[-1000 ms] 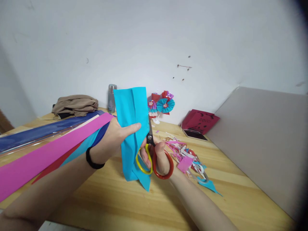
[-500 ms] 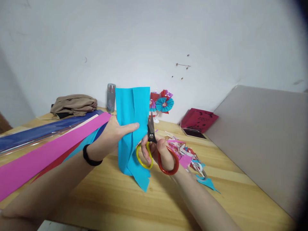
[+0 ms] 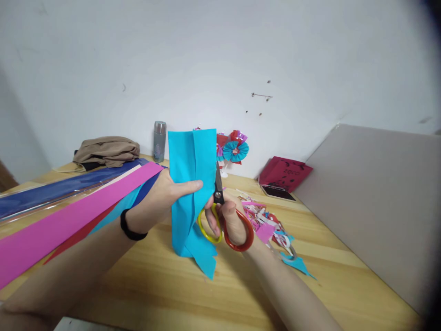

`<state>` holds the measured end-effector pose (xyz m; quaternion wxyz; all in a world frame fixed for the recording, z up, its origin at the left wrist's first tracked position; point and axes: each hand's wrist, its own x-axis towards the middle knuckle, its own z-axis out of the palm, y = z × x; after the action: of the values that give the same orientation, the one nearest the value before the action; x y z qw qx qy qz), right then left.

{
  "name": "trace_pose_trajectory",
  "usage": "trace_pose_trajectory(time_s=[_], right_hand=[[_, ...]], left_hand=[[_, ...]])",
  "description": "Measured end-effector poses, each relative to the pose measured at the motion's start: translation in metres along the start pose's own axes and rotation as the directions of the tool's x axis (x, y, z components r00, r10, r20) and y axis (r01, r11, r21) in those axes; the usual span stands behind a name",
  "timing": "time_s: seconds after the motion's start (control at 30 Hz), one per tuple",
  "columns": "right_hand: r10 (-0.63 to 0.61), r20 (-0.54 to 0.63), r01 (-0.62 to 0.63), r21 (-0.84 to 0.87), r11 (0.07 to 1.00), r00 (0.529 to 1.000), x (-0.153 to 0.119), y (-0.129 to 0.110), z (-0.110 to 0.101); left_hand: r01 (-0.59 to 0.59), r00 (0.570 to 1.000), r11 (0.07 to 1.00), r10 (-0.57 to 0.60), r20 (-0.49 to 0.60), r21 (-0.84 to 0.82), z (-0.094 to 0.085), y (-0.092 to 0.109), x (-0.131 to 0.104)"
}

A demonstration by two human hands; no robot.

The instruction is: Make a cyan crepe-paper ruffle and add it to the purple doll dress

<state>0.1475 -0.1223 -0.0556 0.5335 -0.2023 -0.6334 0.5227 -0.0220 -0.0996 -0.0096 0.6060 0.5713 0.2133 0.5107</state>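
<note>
My left hand pinches a folded strip of turquoise paper, thumb across its front and fingers hidden behind. The strip stands upright above the table, its lower end bent round and trailing in a jagged tail. My right hand grips scissors with one yellow and one red handle loop. The dark blades point upward at the strip's right edge; one blade seems to be behind the paper, so whether they bite into it I cannot tell.
Long pink, red and blue strips cover the left of the wooden table. Coloured scraps lie right. Farther back are a brown cloth, a flask, paper flowers, a red bag and a phone.
The scissor blades, spread apart before, have drawn closer together, with less blade showing beside the strip. Both hands and the turquoise paper sit slightly lower in view.
</note>
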Motion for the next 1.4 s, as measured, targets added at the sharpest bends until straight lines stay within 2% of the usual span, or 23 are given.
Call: trace_pose_trajectory(time_s=[0.13,0.33,0.7,0.8,1.03,1.27,1.4], right_hand=[[0.024,-0.016,-0.023,0.047,0.999,1.000,0.001,-0.001,0.002],[0.021,-0.004,-0.021,0.023,1.000,1.000,-0.001,0.000,0.000],[-0.011,0.132,0.022,-0.085,0.996,0.991,-0.003,0.003,-0.015],[-0.010,0.146,0.023,-0.086,0.996,0.989,-0.002,0.000,-0.016],[-0.027,0.123,0.043,-0.125,0.991,0.992,0.001,-0.009,-0.017],[-0.051,0.102,0.058,-0.073,0.996,0.993,0.004,-0.010,-0.013],[-0.018,0.055,0.022,-0.059,0.998,0.998,0.003,-0.011,-0.010]], left_hand=[[0.037,0.998,0.999,-0.036,0.044,-0.027,0.001,0.002,-0.001],[0.081,0.997,0.995,-0.080,0.018,-0.060,0.004,0.005,-0.001],[-0.011,0.999,1.000,0.010,-0.034,-0.027,0.000,0.004,0.003],[-0.009,1.000,1.000,0.009,-0.004,0.005,-0.001,0.003,0.003],[0.031,0.998,0.999,-0.029,0.052,-0.032,0.001,0.001,0.002],[0.012,0.999,0.999,-0.013,0.048,0.032,-0.001,-0.002,0.000],[0.037,0.997,0.997,-0.041,0.071,0.062,-0.004,-0.003,0.000]])
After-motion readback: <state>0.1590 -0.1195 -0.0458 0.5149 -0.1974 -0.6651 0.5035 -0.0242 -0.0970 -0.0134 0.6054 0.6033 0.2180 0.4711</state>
